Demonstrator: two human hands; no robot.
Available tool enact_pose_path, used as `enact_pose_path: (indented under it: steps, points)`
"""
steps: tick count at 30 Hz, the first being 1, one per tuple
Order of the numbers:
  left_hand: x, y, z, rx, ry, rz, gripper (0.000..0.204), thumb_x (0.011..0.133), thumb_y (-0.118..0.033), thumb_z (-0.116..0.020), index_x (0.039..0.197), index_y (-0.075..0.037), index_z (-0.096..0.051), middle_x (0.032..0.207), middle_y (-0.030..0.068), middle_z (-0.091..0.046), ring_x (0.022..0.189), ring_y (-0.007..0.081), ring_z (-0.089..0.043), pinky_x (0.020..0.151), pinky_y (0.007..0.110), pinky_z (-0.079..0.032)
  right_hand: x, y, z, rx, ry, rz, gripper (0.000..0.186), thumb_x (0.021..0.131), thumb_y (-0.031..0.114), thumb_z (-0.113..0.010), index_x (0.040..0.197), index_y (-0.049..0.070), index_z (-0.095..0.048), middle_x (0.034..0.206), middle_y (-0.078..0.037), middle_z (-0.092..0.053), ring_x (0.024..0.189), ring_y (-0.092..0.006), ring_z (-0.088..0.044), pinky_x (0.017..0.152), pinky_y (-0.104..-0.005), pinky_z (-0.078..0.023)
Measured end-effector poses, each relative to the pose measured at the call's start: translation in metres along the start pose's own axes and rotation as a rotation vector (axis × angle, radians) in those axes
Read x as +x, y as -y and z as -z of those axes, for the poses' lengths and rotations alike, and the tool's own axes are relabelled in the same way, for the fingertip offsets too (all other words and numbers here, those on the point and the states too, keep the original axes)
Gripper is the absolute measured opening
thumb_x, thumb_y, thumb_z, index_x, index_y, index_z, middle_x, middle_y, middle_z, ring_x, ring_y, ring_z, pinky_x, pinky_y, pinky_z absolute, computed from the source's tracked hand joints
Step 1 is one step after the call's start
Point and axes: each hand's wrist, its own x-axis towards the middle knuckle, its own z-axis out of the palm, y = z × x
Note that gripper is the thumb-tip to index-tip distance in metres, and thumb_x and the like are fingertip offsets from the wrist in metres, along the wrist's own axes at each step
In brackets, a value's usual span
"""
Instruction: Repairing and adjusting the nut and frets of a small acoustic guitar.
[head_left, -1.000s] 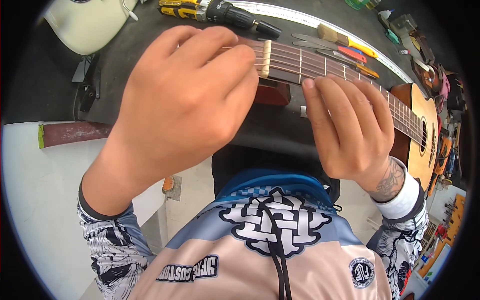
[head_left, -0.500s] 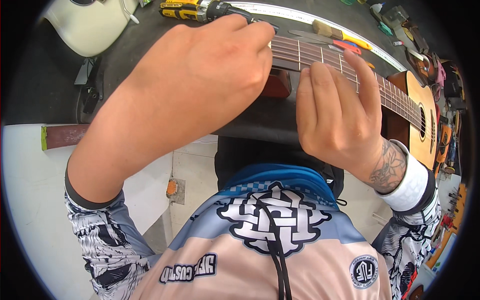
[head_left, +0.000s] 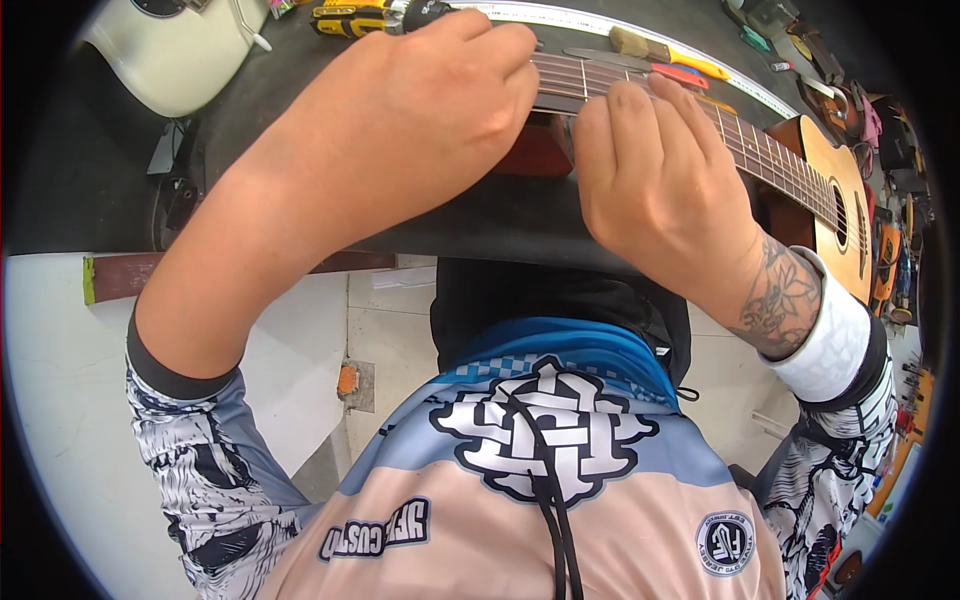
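An acoustic guitar (head_left: 854, 222) with a pale wooden top lies across the dark bench, its body at the right and its fretted neck (head_left: 768, 156) running toward my hands. At the far end of the neck my left hand (head_left: 425, 120) is closed, fingers curled; it hides the headstock and whatever it grips. My right hand (head_left: 665, 175) bends over the strings farther along the neck, fingers pressed together with the tips down. What lies between those fingertips does not show. Below the neck, a red-brown block (head_left: 542, 150) sits between my hands.
Behind the neck lie a yellow and black power drill (head_left: 360, 18), a long pale ruler (head_left: 775, 100), a yellow-handled brush (head_left: 668, 50) and a red-handled blade (head_left: 682, 76). A cream guitar body (head_left: 150, 65) stands at the far left. Assorted tools crowd the right side.
My right hand has shifted slightly left and away from me, and its raised little finger has come down beside the others. The left hand stays closed at the neck's end.
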Motion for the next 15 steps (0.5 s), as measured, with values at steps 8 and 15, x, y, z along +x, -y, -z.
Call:
enact_pose_path:
  steps: [8,15]
  points:
    - [-0.005,-0.007,-0.009,0.100,-0.009,0.055,0.031,0.074,-0.009,-0.076,0.099,-0.003,-0.058,0.104,0.0043,-0.058,0.099,0.0185,-0.062,0.063,0.027,-0.057,0.003,-0.006,-0.001,0.017,0.067,-0.023,0.023,0.089,0.019,-0.069,0.086,0.006,-0.051,0.081,-0.006,-0.051,0.073,-0.0201,-0.060,0.069,-0.0309,-0.053]
    - [-0.005,-0.005,-0.012,-0.007,-0.046,0.113,0.029,0.078,-0.007,-0.074,0.099,-0.003,-0.054,0.102,0.0065,-0.057,0.094,0.0223,-0.063,0.065,0.032,-0.057,0.006,-0.010,0.003,0.110,0.109,-0.097,0.022,0.087,0.017,-0.069,0.089,0.006,-0.050,0.084,-0.007,-0.055,0.077,-0.0220,-0.062,0.072,-0.0327,-0.054]
